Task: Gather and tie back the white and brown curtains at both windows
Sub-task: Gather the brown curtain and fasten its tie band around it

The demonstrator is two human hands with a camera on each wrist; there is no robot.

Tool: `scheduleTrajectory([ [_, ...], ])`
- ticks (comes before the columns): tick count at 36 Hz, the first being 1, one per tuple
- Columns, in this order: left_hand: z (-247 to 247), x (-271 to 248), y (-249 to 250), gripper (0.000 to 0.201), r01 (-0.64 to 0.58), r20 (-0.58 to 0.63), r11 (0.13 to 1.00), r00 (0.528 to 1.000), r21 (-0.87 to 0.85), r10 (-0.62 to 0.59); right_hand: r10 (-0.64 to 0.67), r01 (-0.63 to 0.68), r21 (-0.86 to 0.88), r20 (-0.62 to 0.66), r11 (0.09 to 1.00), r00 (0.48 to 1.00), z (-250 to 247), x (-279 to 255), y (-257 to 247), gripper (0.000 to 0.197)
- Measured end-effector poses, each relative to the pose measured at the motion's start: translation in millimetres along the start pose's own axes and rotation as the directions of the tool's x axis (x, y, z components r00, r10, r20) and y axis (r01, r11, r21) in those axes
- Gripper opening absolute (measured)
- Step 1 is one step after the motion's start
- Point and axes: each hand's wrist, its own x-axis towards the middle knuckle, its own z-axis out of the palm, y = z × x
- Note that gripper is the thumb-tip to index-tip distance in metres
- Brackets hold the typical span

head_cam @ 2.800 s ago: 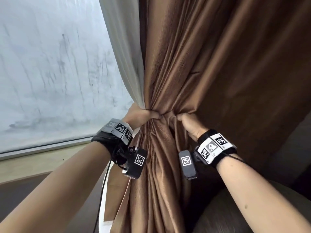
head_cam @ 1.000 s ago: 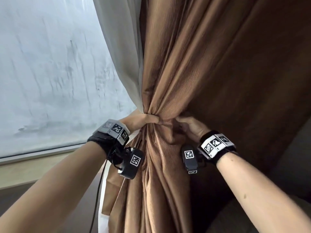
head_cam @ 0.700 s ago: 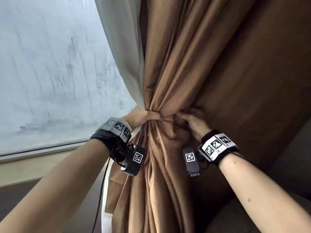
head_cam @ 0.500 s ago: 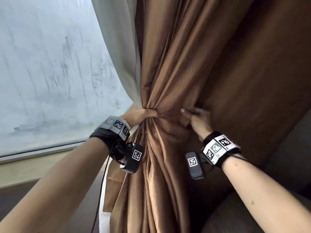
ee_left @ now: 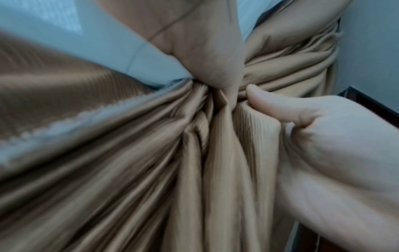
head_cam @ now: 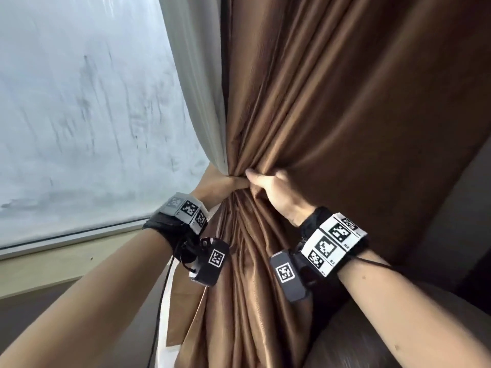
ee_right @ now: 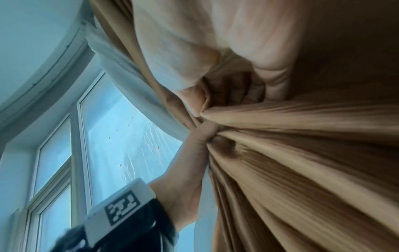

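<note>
Head view: a brown curtain hangs at the right of a window, drawn into a tight bunch at about mid-height, its folds fanning out above and below that pinch point. A white curtain hangs just beside it on the window side, its lower part caught into the same bunch.

The left hand wraps around the gathered neck from the window side, fingers curled tight on both fabrics; the left wrist view shows its thumb pressed into the brown pleats. The right hand meets it from the other side, touching it, fingers closed on a fold of brown cloth just above the bunch. In the right wrist view the fingers are buried in the fabric, so the exact hold is hard to read.

Both wrists carry black straps with white blocks of square black-and-white markers, and a small dark camera unit hangs under each. A thin black cable drops from the left wrist.

Behind the white curtain, the window pane is pale and streaked. A light frame edge and a cream sill run beneath it. At lower right, a rounded dark grey shape sits below the right forearm; what it is cannot be told.
</note>
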Motion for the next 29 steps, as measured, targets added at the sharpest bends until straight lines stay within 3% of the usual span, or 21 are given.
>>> scheduleTrajectory([
  [3,-8,-5,1,0.054,-0.006,0.105,1.000,0.994,0.027,0.003,0.033,-0.042,0.079,0.104,0.996,0.994,-5,0,-2,0.034],
  [6,-10,-7,4,0.061,-0.023,0.175,0.999,0.984,0.034,0.017,0.066,-0.091,0.170,0.146,0.981,0.987,-8,-1,-13,0.028],
  [9,-4,0,-2,0.067,0.020,0.037,1.000,0.999,0.021,-0.021,0.097,-0.127,0.196,0.158,0.972,0.983,-12,1,-18,0.028],
  [13,0,4,-10,0.074,0.117,-0.146,0.992,0.983,0.056,-0.108,0.127,-0.163,0.277,0.146,0.947,0.981,-10,-1,-13,0.033],
  [17,-6,7,-11,0.069,0.131,-0.204,0.988,0.973,0.082,-0.112,0.194,-0.149,0.374,-0.086,0.916,0.977,-18,6,0,0.036],
  [20,-18,7,-11,0.073,0.159,-0.211,0.984,0.967,0.075,-0.140,0.302,-0.152,0.403,-0.343,0.903,0.889,-39,13,25,0.021],
  [23,-30,6,-6,0.072,0.156,-0.186,0.984,0.973,0.082,-0.139,0.291,-0.191,0.236,-0.536,0.953,0.793,-63,16,51,0.012],
  [25,-38,6,-5,0.068,0.129,-0.141,0.990,0.983,0.064,-0.119,0.284,-0.199,0.207,-0.590,0.958,0.756,-73,18,61,0.038],
  [27,-45,4,-2,0.064,0.106,-0.097,0.993,0.990,0.044,-0.101,0.333,-0.214,0.260,-0.627,0.942,0.704,-77,23,66,0.099],
  [29,-50,1,2,0.061,0.099,-0.049,0.994,0.994,0.039,-0.098,0.371,-0.264,0.261,-0.651,0.929,0.662,-83,36,82,0.131],
])
